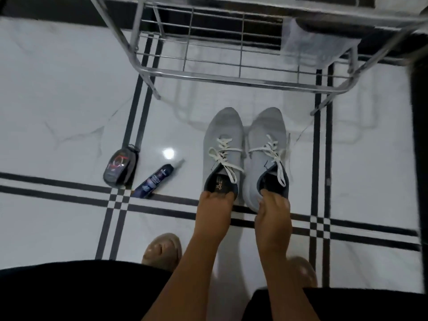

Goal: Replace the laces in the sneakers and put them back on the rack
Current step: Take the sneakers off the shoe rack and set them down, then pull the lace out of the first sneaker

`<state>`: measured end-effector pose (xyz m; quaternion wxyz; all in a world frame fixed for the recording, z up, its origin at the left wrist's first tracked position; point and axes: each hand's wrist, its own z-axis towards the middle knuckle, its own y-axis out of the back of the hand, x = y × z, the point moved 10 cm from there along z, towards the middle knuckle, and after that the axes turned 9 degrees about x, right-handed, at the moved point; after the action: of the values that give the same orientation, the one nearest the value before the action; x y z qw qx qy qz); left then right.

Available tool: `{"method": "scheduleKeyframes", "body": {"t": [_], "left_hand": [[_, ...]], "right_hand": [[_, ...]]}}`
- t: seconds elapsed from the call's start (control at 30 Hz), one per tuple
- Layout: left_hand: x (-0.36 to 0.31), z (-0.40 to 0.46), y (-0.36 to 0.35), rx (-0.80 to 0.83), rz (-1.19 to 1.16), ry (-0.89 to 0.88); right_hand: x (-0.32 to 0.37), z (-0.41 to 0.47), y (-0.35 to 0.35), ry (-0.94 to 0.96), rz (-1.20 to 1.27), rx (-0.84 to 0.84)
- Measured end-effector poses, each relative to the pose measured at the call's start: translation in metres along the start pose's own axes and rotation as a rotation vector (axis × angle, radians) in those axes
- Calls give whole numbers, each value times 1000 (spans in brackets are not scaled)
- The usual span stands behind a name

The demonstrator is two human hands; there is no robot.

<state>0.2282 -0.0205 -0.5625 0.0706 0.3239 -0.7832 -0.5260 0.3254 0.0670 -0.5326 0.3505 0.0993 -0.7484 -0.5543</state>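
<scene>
Two grey sneakers with white laces stand side by side on the white tiled floor, toes pointing toward the rack. My left hand [214,206] grips the heel of the left sneaker [222,144], fingers curled into its dark opening. My right hand [274,210] grips the heel of the right sneaker [266,144] the same way. The laces [225,154] are threaded through both shoes with loose ends lying over the tongues. The metal shoe rack [231,77] stands just beyond the toes, its lower wire shelf bare on the left.
A dark shoe-polish applicator [120,169] and a blue spray bottle [154,181] lie on the floor left of the sneakers. A pale cloth or bag [308,42] sits on the rack's right side. My feet in beige slippers [162,251] are below.
</scene>
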Motion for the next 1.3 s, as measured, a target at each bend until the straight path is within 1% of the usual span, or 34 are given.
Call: {"method": "scheduleKeyframes", "body": {"t": [0.07, 0.13, 0.3, 0.5, 0.57, 0.63, 0.73, 0.8, 0.83, 0.9, 0.97, 1.0, 1.03, 1.07, 1.1, 1.17, 1.2, 1.3], "left_hand": [[2, 3, 1, -68, -4, 7], [1, -2, 4, -55, -26, 15], [-9, -38, 19, 27, 41, 28], [-19, -99, -22, 102, -106, 117], [-26, -118, -47, 194, -144, 103], [-31, -135, -70, 343, -149, 91], [-31, -145, -92, 570, -198, 153], [-28, -147, -97, 638, -278, 222], [-26, -147, -97, 651, -310, 256], [-20, -144, -94, 628, -370, 314], [-8, -138, -91, 569, -434, 373], [0, -135, -90, 538, -469, 407], [8, -133, -88, 497, -501, 446], [18, -133, -86, 447, -555, 496], [26, -133, -82, 387, -628, 548], [38, -134, -76, 270, -705, 603], [39, -133, -73, 232, -715, 601], [36, -129, -71, 192, -738, 550]], "right_hand": [[0, -1, 2, 17, -4, -36], [0, -6, 4, 27, -9, -20], [1, -31, 4, -32, -35, 184], [4, -79, -7, -119, -76, 342], [0, -94, -11, -122, -91, 392], [-3, -110, -12, -135, -91, 445], [-23, -121, -22, -220, -81, 585], [-36, -129, -29, -265, -129, 711], [-40, -131, -28, -282, -165, 734], [-38, -125, -18, -299, -221, 705], [-21, -107, 1, -248, -213, 531], [-7, -97, 7, -199, -161, 454], [7, -87, 5, -144, -75, 439], [20, -80, -5, -81, 25, 485], [33, -77, -18, -21, 101, 569], [42, -83, -42, 13, 116, 739], [39, -85, -48, 9, 83, 762], [30, -84, -56, 27, 12, 732]]}}
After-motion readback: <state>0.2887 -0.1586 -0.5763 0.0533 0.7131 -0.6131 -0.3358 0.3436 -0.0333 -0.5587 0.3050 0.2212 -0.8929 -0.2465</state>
